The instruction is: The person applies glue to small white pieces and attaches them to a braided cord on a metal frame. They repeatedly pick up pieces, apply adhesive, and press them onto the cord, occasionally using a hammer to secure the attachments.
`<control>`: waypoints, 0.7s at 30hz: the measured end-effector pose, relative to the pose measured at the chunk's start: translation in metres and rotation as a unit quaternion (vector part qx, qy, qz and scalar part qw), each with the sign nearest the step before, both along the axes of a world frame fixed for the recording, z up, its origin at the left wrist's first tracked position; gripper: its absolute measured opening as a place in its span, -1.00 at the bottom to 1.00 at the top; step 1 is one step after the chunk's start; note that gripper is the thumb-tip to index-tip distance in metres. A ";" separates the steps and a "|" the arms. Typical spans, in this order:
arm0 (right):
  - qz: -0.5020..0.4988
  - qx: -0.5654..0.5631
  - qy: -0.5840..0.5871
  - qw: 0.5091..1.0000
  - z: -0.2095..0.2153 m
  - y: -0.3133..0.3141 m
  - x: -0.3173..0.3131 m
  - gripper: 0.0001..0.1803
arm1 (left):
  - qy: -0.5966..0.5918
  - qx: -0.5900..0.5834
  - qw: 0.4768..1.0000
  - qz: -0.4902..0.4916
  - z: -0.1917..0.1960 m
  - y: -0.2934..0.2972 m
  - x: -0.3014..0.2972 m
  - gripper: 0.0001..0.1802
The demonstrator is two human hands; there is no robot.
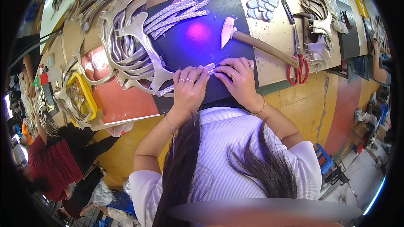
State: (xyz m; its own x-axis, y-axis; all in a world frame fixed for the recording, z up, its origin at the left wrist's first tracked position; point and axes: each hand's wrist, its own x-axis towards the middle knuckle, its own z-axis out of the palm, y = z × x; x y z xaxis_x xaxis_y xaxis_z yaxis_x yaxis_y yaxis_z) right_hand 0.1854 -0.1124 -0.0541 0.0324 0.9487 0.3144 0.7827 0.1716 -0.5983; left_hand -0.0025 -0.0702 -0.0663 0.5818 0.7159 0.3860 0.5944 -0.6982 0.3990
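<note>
Both hands pinched one silver braided strap [209,69] on the dark mat [202,38]. Left hand [189,86] gripped at its 8 o'clock end, right hand [239,77] at 2 o'clock. Strap's long axis ran 8-to-2; hammer [252,42] lay at 1 o'clock.

- A dark blue mat [198,38] lies on a tan worktable [277,33], a purple glow at the mat's centre.
- White braided straps [176,14] with a woven pattern sit near the mat's far edge.
- Silver cut-out pieces [130,54] pile along the mat's left edge.
- Red-handled scissors [298,65] rest at the table's near edge.
- The hammer [252,42] has a brown wooden handle and a pale head.
- A yellow frame [84,96] sits on a reddish sheet [122,101].
</note>
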 end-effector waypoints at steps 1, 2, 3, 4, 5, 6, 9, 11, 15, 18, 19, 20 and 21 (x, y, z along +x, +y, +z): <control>0.001 0.002 -0.002 1.000 0.000 0.000 -0.001 -0.81 | 0.000 -0.003 1.000 0.003 0.000 0.000 0.000 -0.71; 0.000 0.000 -0.002 1.000 0.000 0.001 -0.001 -0.80 | 0.001 -0.005 1.000 0.004 -0.001 0.000 0.001 -0.70; -0.002 0.000 0.000 1.000 0.000 0.001 -0.002 -0.80 | 0.002 -0.008 1.000 0.005 -0.001 0.000 0.001 -0.70; -0.002 -0.003 0.001 1.000 -0.001 0.001 -0.002 -0.80 | 0.001 -0.006 1.000 0.003 -0.001 0.000 0.001 -0.70; -0.004 0.001 -0.001 1.000 -0.001 0.001 -0.003 -0.82 | 0.000 -0.004 1.000 0.002 -0.001 0.000 0.001 -0.69; -0.005 0.002 -0.002 1.000 -0.001 0.001 -0.003 -0.83 | -0.001 -0.003 1.000 0.001 -0.001 0.000 0.001 -0.68; -0.005 0.000 0.000 1.000 -0.002 0.001 -0.003 -0.84 | 0.005 -0.009 1.000 -0.007 0.001 0.001 0.000 -0.68; -0.005 -0.002 0.004 1.000 -0.002 0.000 -0.002 -0.84 | 0.006 -0.006 1.000 -0.010 0.001 0.001 -0.001 -0.68; -0.006 -0.002 0.012 1.000 -0.002 0.000 -0.001 -0.84 | 0.007 0.003 1.000 -0.006 0.000 0.002 0.001 -0.68; -0.009 0.000 0.016 1.000 -0.002 0.000 -0.001 -0.85 | 0.009 0.001 1.000 -0.001 -0.001 0.001 0.003 -0.69; -0.010 0.000 0.017 1.000 -0.002 0.000 -0.001 -0.85 | 0.010 0.003 1.000 0.001 -0.002 0.001 0.003 -0.69; -0.011 0.001 0.017 1.000 -0.002 0.000 -0.001 -0.85 | 0.009 0.004 1.000 0.003 -0.002 0.000 0.003 -0.69; -0.011 0.000 0.017 1.000 -0.003 0.000 -0.001 -0.85 | 0.010 0.004 1.000 0.005 -0.002 0.000 0.003 -0.70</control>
